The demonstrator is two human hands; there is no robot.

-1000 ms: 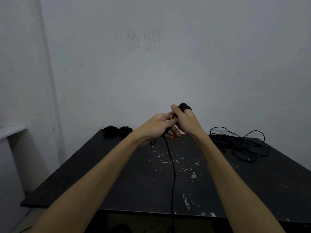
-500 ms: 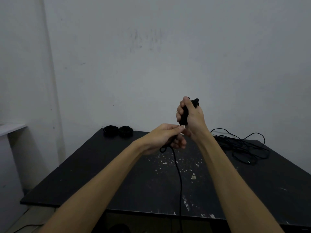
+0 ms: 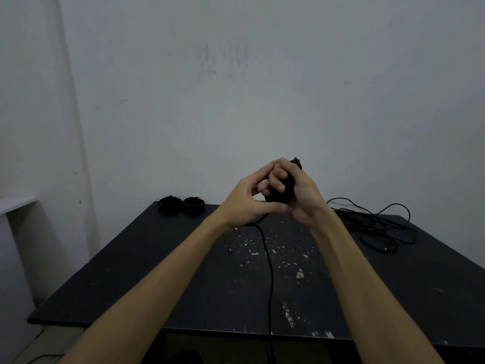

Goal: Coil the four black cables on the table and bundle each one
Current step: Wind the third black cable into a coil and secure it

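Cable (image 3: 284,189) black, tightly coiled, tail hanging.

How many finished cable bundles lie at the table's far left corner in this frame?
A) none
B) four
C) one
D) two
D: two small black bundles, one and the other, sit side by side at the far left corner of the table.

My table (image 3: 157,271) is black, speckled with pale chips of worn paint. The cables (image 3: 375,227) on it are black. The wall (image 3: 236,88) is grey-white, with faint dark smudges.
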